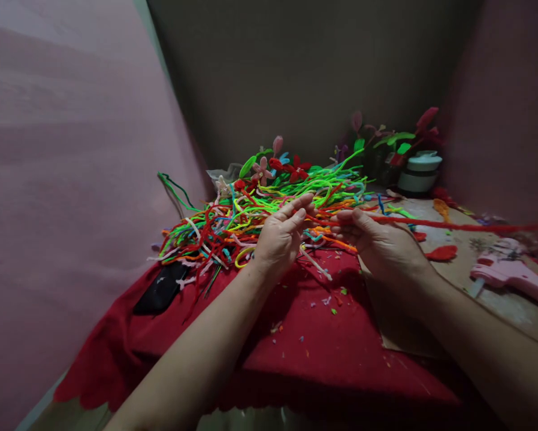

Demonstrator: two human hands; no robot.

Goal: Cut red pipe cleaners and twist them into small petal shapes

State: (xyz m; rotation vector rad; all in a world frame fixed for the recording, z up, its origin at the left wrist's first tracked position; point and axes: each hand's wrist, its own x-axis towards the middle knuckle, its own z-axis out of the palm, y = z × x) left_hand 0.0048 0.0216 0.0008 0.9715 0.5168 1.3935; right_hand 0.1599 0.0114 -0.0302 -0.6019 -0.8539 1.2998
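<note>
A long red pipe cleaner [458, 225] stretches sideways at chest height and runs out toward the right edge of the view. My right hand [383, 248] pinches it between thumb and fingers. My left hand [281, 236] is closed, thumb against fingers, around the red strand's other stretch, though its very end is hidden there. Behind both hands spreads a large tangled heap of pipe cleaners [201, 230] in green, red, orange, yellow, white and pink. Finished fuzzy flowers [262, 172] in pink and red lie at the back of the heap.
A black phone [160, 290] lies at left on the red tablecloth [314, 359], which is dotted with fuzz scraps. At right, a cardboard sheet [404, 323] carries a pink glue gun [516, 275] and a red petal shape [442, 253]. A lidded pale jar [422, 170] stands behind.
</note>
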